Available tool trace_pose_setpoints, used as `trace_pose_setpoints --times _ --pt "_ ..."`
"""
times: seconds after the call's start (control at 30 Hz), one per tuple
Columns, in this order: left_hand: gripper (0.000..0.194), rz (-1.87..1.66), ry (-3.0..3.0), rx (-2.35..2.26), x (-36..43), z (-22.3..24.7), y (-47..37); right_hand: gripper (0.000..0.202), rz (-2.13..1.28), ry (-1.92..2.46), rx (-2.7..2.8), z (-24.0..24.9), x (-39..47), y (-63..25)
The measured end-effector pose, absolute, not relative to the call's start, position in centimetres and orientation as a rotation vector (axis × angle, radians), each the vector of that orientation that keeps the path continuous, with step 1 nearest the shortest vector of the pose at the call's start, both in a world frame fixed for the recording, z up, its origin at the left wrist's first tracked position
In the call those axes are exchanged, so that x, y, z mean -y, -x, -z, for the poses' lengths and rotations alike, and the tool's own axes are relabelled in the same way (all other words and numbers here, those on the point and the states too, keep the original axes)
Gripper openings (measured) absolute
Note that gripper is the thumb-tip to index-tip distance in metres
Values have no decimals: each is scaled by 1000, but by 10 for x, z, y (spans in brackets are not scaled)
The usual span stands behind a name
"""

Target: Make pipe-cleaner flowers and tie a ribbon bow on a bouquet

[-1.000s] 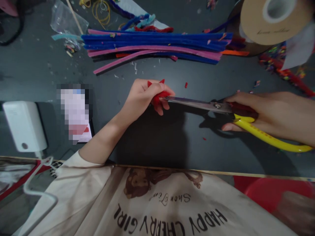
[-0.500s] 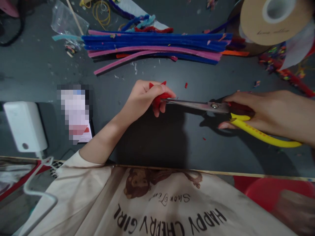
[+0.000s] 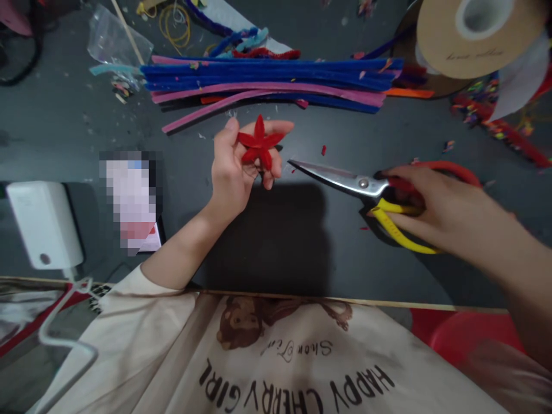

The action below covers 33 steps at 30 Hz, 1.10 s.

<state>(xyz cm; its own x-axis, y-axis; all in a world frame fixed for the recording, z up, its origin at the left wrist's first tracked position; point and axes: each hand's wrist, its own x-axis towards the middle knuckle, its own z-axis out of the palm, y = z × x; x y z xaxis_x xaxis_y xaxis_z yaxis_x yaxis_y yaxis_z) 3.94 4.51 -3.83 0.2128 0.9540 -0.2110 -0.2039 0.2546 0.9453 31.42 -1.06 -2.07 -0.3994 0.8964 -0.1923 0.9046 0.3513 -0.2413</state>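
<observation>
A red five-petalled flower (image 3: pixel 260 142), fuzzy like pipe cleaner, faces up in my left hand (image 3: pixel 235 164). The fingers of that hand curl behind and beside it, hiding its underside. To the right, my right hand (image 3: pixel 440 201) grips a pair of scissors (image 3: pixel 363 183) with one red and one yellow handle. Their blades look closed and point left, the tips a short way from the left fingers and apart from the flower. Small red scraps (image 3: pixel 324 150) lie on the dark table near the blades.
Blue and pink pipe cleaners (image 3: pixel 267 72) lie in a bundle across the back. A cardboard spool (image 3: pixel 440 40) sits at the back right beside multicoloured scraps. On the left are a blurred-out phone (image 3: pixel 150 241) and a white power bank (image 3: pixel 45 224) with a cable.
My left hand has turned and risen slightly, so the flower now shows its full face. The scissors have come away from the flower, and my right hand has shifted a little left and lower.
</observation>
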Motion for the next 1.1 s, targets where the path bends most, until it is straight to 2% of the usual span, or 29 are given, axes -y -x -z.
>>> trace_pose_setpoints --times 0.07,0.17,0.27,0.43,0.57,0.67,0.7,0.77,0.83,0.87,0.97,1.1 --pt "61 -1012 -953 -993 -45 38 -40 57 578 -1637 -2623 20 17 -310" --pt "60 -1021 -937 -960 -44 38 -40 49 594 -1545 -2679 18 21 -310" --pt "57 -967 -932 -973 -43 38 -40 53 432 -1524 -2739 17 13 -319" --pt "41 -956 -934 -989 -43 39 -42 63 187 -1620 -2682 15 -9 -340" --pt "31 -977 -952 -982 -42 43 -44 45 156 -1679 -2673 9 -16 -335" --pt "21 -985 -1066 -1031 -41 48 -46 26 154 -2010 -2718 8 -15 -310" --pt "20 -978 -1127 -1081 -41 49 -46 20 294 -2100 -2800 11 -15 -298" --pt "22 -976 -1306 -1079 -41 51 -46 13 906 -2100 -2931 19 -16 -271" --pt "26 -995 -1451 -1122 -41 52 -46 20 1702 -1877 -2781 30 -19 -244" --pt "28 -1000 -1508 -1146 -41 51 -45 25 1945 -1766 -2700 35 -22 -232" --pt "27 -1000 -1616 -1197 -42 48 -43 14 2317 -1738 -2485 45 -31 -206" --pt "27 -1044 -1601 -1226 -41 48 -41 17 2506 -1903 -2281 48 -40 -196"
